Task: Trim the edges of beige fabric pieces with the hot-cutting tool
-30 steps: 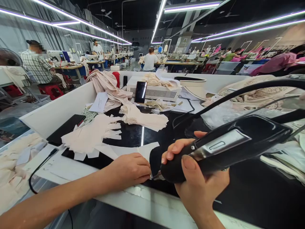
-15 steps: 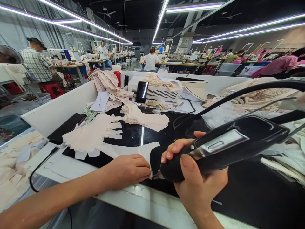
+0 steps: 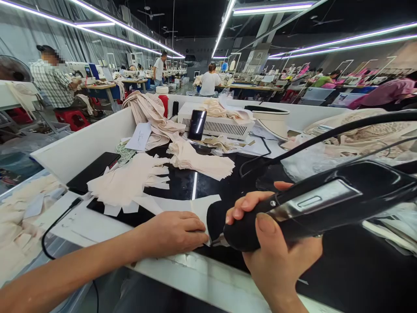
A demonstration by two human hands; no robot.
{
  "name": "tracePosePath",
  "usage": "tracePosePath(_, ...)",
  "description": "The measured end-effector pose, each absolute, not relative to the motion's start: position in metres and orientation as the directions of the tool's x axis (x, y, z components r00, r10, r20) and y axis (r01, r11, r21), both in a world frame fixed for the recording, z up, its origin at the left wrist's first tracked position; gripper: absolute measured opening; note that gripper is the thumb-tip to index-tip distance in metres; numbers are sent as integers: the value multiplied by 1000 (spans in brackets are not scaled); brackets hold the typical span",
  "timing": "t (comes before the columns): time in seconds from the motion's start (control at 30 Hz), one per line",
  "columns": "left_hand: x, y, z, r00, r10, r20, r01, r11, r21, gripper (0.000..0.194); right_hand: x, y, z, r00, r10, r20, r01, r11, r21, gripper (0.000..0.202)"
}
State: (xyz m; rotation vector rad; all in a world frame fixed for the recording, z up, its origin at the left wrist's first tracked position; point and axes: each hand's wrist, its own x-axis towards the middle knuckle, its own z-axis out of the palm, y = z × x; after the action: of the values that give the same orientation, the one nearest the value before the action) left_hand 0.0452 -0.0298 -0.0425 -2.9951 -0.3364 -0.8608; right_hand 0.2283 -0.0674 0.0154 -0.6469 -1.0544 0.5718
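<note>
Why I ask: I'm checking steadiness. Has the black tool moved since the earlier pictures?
Yes: the black tool in the right hand has shifted slightly right against the white box, mostly at the tool's back end.

My left grip [image 3: 174,230]: bare human hand, smooth back, softly rounded knuckles, slim fingers; nails too small to make out. Left forearm [image 3: 94,263]: bare, slender, smooth, narrowing to the wrist, uncovered right out to frame edge. My right grip [image 3: 280,261]: also bare, broad rounded thumb [image 3: 267,230], short nail. Right wrist [image 3: 286,300]: bare, rest cropped.
</note>
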Motion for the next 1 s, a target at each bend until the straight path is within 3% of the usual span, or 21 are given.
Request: tracePosePath(1.0, 41, -29, -50, 802, 184, 568, 210, -978, 21, 25, 223, -63, 22, 452, 699, 554, -129, 666, -735, 49)
